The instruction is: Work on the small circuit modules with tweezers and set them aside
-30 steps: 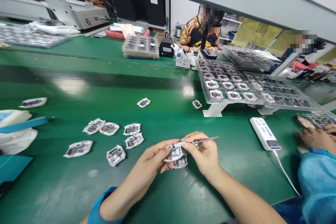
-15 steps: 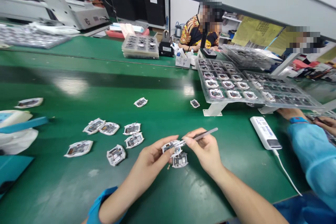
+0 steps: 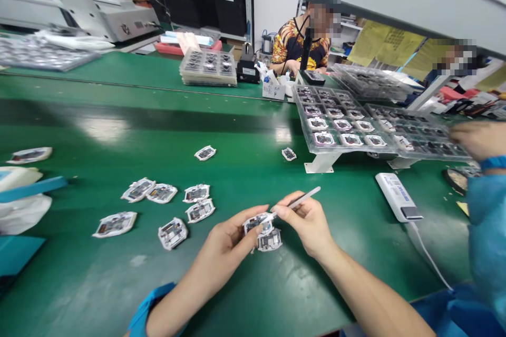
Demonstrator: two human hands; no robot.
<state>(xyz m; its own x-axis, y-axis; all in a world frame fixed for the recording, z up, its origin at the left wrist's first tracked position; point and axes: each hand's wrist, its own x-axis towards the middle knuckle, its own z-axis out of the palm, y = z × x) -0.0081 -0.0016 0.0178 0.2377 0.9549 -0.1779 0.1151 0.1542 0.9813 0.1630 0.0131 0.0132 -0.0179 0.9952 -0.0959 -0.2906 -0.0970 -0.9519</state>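
Observation:
My left hand (image 3: 229,239) is closed on a small white-framed electronic assembly (image 3: 255,222), its circuitry facing up. In my right hand (image 3: 306,224) is a pair of tweezers (image 3: 304,197), pinched between thumb and fingers, its tips meeting the assembly near my left fingertips. Just below the held piece lies another such assembly (image 3: 270,240), partly covered by it; whether the two touch I cannot tell. Left of my hands, several more white-framed assemblies (image 3: 173,234) rest on the green table (image 3: 237,295).
A clear compartment tray (image 3: 324,148) of similar assemblies stands on white brackets (image 3: 319,163). A white power bank (image 3: 397,197) with a cable lies to the right. At the far right a co-worker's hand (image 3: 480,139) is over the tray's end. Stacked trays (image 3: 208,68) stand behind.
The co-worker's arm at the right has risen from the table to the trays. My right hand's tweezers have tilted slightly; my left hand keeps its hold. The whole view has shifted a little.

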